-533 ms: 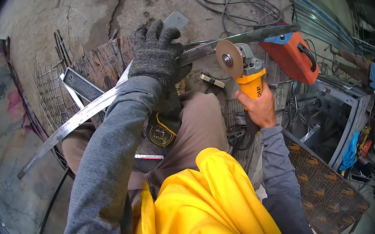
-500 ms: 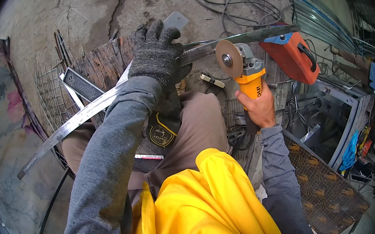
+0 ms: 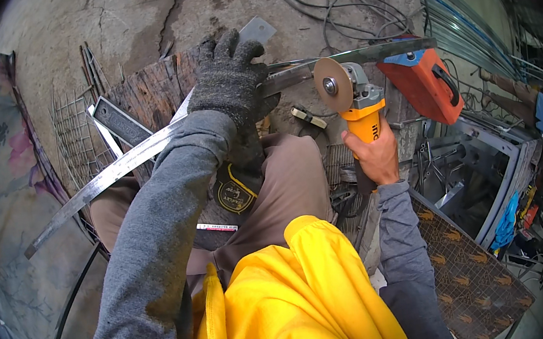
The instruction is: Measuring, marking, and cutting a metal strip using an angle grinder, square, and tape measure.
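Observation:
My left hand [image 3: 229,78], in a dark grey knitted glove, grips a long flat metal bar [image 3: 122,166] that runs from the lower left across to the upper right. Its fingers reach over the far edge, while the thumb is mostly hidden. In my bare right hand [image 3: 378,156] is a yellow angle grinder [image 3: 366,125], held round its body. The grinder's brown cutting disc [image 3: 337,94] stands upright in front of the bar, at its right part; contact cannot be made out. Beneath the bar lies a dark weathered wood block [image 3: 152,89].
Just left of the wood sits a grey metal level [image 3: 120,121]. An orange-red case [image 3: 423,89] with a black handle stands under the bar's right end. Black cable [image 3: 359,4] coils on the concrete. At right are a metal frame [image 3: 494,173] with tools and a brown patterned board [image 3: 470,273].

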Action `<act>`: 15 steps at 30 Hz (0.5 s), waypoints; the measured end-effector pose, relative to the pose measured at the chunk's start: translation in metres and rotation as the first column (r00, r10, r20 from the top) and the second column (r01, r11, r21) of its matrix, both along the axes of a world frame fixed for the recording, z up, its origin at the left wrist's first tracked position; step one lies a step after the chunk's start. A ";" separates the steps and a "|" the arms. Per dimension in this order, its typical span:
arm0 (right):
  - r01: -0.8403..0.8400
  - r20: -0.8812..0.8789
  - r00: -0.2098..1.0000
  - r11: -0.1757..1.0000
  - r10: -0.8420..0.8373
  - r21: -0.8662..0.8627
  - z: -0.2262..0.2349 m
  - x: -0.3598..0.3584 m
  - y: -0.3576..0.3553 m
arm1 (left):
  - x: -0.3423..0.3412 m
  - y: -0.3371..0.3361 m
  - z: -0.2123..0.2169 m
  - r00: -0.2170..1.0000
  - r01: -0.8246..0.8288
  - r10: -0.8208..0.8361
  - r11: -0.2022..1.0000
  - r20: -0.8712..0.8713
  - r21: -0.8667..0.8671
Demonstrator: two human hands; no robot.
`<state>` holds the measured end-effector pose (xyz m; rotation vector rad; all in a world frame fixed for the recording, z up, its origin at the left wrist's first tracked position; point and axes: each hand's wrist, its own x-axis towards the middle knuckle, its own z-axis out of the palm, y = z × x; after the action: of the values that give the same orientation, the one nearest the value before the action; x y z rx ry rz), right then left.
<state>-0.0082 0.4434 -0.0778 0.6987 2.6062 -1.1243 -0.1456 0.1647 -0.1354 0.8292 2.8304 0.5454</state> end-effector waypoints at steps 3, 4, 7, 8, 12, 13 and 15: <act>-0.006 -0.012 1.000 1.000 0.006 0.000 -0.001 0.000 -0.001 | 0.000 -0.002 0.003 1.000 -0.002 0.002 1.000 0.006 -0.003; -0.003 -0.012 1.000 1.000 0.003 -0.004 -0.003 0.001 0.000 | -0.001 0.000 0.005 1.000 0.001 -0.001 1.000 0.016 -0.028; 0.003 -0.006 1.000 1.000 -0.003 -0.006 -0.004 0.001 0.001 | 0.000 0.000 0.005 1.000 0.002 0.000 0.998 0.028 -0.059; 0.006 -0.002 1.000 1.000 -0.006 -0.003 -0.004 0.001 0.001 | 0.000 0.000 0.004 1.000 -0.001 0.003 0.998 0.027 -0.065; 0.007 0.001 1.000 1.000 -0.007 0.001 -0.006 0.001 0.002 | -0.001 0.000 0.008 0.999 -0.001 0.004 0.998 0.041 -0.070; 0.007 0.005 1.000 1.000 -0.007 0.000 -0.005 0.001 0.001 | -0.001 0.000 0.007 0.999 0.000 0.003 0.998 0.039 -0.067; 0.009 0.008 1.000 1.000 -0.009 0.000 -0.005 0.000 0.001 | -0.001 0.000 0.006 0.999 0.001 0.001 0.998 0.036 -0.061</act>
<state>-0.0082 0.4443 -0.0824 0.7139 2.5985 -1.1218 -0.1465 0.1652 -0.1291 0.8000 2.7992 0.4667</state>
